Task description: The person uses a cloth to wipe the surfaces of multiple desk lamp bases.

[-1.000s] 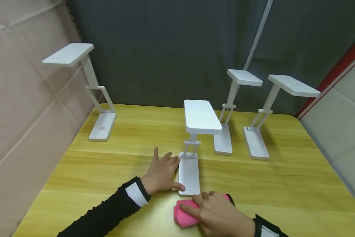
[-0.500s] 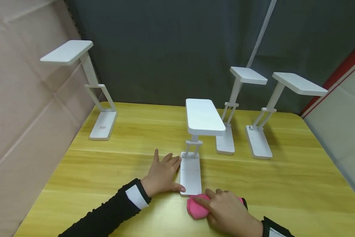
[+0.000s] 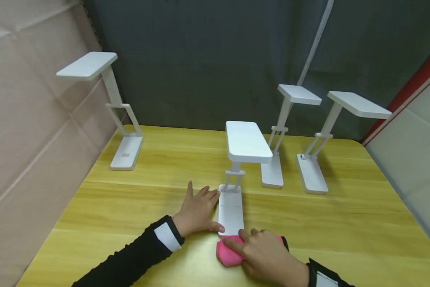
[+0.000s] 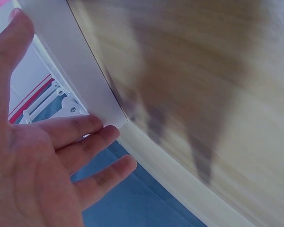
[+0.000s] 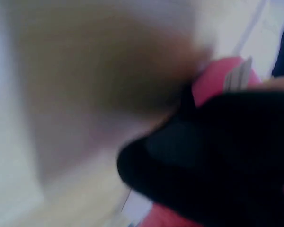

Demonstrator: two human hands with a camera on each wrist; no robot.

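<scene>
A white folding desk lamp (image 3: 231,211) stands on the table in front of me, its flat head raised over the base. My left hand (image 3: 198,211) rests along the left side of that base, fingers spread, with the thumb at its near corner. In the left wrist view, fingertips (image 4: 111,133) touch the white edge of the base. My right hand (image 3: 269,255) grips a folded pink cloth (image 3: 227,255) with a dark part, right at the near end of the base. The right wrist view is blurred; pink cloth (image 5: 217,78) with a pale tag and black fabric fills much of it.
Another white lamp (image 3: 127,153) stands at the back left by the pale side wall. Two more, a lamp (image 3: 271,171) and a lamp (image 3: 312,175), stand at the back right. A dark curtain (image 3: 193,67) hangs behind the wood-grain table (image 3: 93,239).
My right hand slid the pink cloth rightward along the near end of the lamp base, then back left. The left hand and the lamp have stayed put.
</scene>
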